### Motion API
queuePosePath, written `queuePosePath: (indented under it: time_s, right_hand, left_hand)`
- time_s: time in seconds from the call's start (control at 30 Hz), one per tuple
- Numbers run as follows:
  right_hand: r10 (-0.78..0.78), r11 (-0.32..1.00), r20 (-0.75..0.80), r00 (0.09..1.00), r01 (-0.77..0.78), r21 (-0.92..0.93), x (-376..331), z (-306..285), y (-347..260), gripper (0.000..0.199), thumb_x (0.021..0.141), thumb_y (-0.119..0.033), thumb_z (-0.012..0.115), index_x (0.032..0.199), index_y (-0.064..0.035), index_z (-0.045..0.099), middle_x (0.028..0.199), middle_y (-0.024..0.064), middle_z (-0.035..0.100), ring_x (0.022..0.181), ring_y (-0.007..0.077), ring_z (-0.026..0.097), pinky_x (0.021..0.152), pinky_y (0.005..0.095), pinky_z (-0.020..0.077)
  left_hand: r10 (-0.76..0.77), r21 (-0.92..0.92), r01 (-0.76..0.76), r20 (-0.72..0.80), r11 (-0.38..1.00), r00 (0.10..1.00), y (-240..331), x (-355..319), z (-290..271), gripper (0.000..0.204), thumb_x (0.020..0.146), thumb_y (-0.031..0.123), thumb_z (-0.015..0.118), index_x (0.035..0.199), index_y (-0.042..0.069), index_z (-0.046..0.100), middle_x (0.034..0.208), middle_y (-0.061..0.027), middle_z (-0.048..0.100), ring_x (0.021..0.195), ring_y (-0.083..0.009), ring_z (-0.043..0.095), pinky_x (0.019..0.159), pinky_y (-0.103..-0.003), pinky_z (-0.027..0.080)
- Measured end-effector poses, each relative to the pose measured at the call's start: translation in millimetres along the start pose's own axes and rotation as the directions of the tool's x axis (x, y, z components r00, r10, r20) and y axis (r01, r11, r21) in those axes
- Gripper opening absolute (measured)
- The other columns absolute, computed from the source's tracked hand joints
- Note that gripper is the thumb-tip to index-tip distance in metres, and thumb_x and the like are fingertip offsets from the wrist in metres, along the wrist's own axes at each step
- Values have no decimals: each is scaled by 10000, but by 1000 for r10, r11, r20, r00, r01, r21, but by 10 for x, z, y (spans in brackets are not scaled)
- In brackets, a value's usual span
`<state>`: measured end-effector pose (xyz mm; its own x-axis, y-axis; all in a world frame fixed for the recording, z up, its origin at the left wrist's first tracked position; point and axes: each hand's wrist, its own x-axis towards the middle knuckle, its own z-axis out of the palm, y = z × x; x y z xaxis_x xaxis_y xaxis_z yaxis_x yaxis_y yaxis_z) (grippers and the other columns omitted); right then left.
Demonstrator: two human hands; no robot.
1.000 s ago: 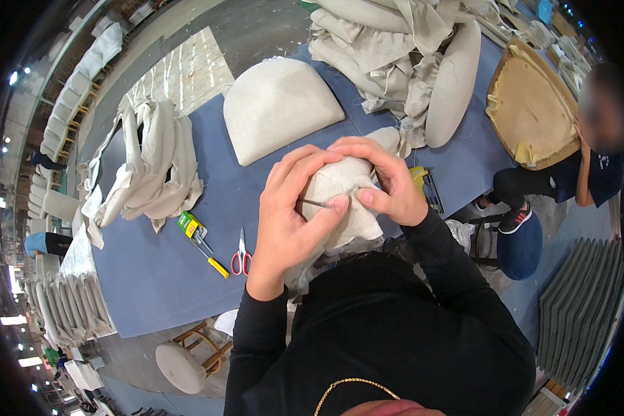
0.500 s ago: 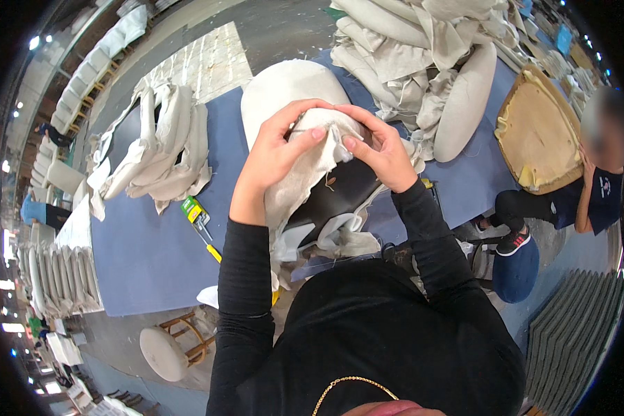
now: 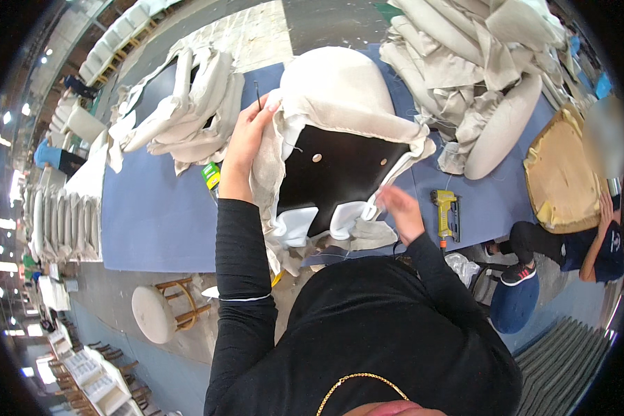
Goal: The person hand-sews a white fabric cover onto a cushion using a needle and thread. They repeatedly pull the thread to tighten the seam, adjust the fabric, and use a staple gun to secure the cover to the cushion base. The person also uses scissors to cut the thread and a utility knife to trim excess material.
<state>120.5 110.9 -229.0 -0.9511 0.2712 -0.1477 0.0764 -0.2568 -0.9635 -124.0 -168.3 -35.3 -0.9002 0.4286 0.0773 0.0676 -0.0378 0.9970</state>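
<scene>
Cushion, edge gripped by left fingers, partly hides pale pad; right fingers blurred, hold unclear.

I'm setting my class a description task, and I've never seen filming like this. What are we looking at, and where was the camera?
There is no robot here: these are a person's own bare hands. Every picture comes from one wide fisheye camera worn on the head, looking down, so straight edges bend near the rim.

The left hand grips the edge of a cushion, whose black underside shows, and also holds a thin dark rod. The right hand is blurred at the cushion's right edge; whether it touches is unclear.

The blue table also bears a pale seat pad, a left pile, a right pile and a yellow staple gun.
</scene>
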Motion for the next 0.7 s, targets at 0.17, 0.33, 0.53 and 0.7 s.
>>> queuePosePath:
  time_s: [0.17, 0.33, 0.53, 0.7]
  right_hand:
    - [454, 887, -189, 871, -462, -3, -853, -1125, 1151, 362, 948, 61, 583, 1281, -26, 692, 1068, 68, 753, 914, 152, 714, 809, 289, 563]
    - [46, 626, -474, 880, -395, -673, -1661, -1961, 1875, 332, 903, 28, 565, 1151, -113, 734, 891, 97, 763, 880, 277, 750, 802, 404, 565]
    - [563, 285, -538, 627, -759, -586, -2307, -2372, 1943, 228, 958, -237, 656, 1120, -141, 784, 841, 111, 777, 839, 327, 752, 808, 450, 580]
    - [577, 271, -563, 592, -789, -552, -2348, -2038, 1786, 467, 985, -536, 612, 1026, -127, 833, 926, 146, 794, 898, 343, 761, 864, 474, 588]
  left_hand:
    - [10, 1, -10, -225, 1000, 974, -129, -251, -162, 464, 1059, 248, 630, 1425, -38, 623, 1352, -57, 679, 1248, -136, 598, 1109, -294, 430]
    - [-41, -133, -9, -367, 991, 929, -565, -414, -546, 532, 1062, 251, 622, 1513, -20, 548, 1546, -122, 555, 1446, -221, 495, 1240, -387, 350]
    - [-50, -104, 18, -319, 994, 946, -257, -429, -159, 479, 1096, 355, 541, 1436, 25, 607, 1371, -90, 666, 1251, -208, 641, 1111, -364, 474]
    - [-21, 65, 53, -420, 996, 907, 131, -500, 579, 513, 1039, 280, 592, 1454, -21, 592, 1400, -133, 638, 1307, -252, 607, 1130, -395, 447]
